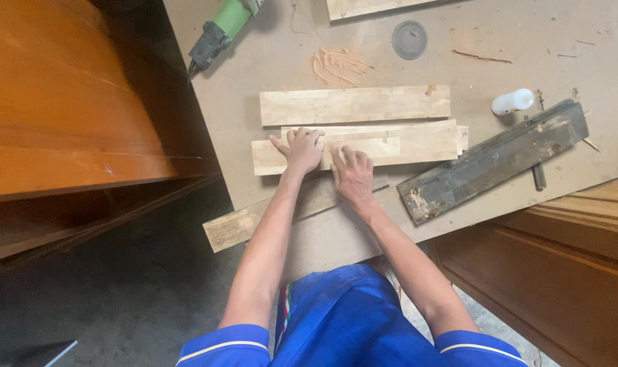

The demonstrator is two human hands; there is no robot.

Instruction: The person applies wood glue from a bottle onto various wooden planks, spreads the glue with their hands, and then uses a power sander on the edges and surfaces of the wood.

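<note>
Wooden cabinets (64,115) filled the left and lower right of the frame, cut off at its edges. Between them lay the worktable (268,61), with a dark beam (492,162) at centre right. Pale boards (363,143) lay stacked at the centre; both hands pressed flat on them, fingers spread, gripping nothing: left hand (302,149), right hand (353,175). A green power tool (224,30) was cropped at the top. A small white bottle (513,102) lay at upper right, contents unseen.

Blue short-sleeved shirt (white-piped cuffs), bare forearms
</note>
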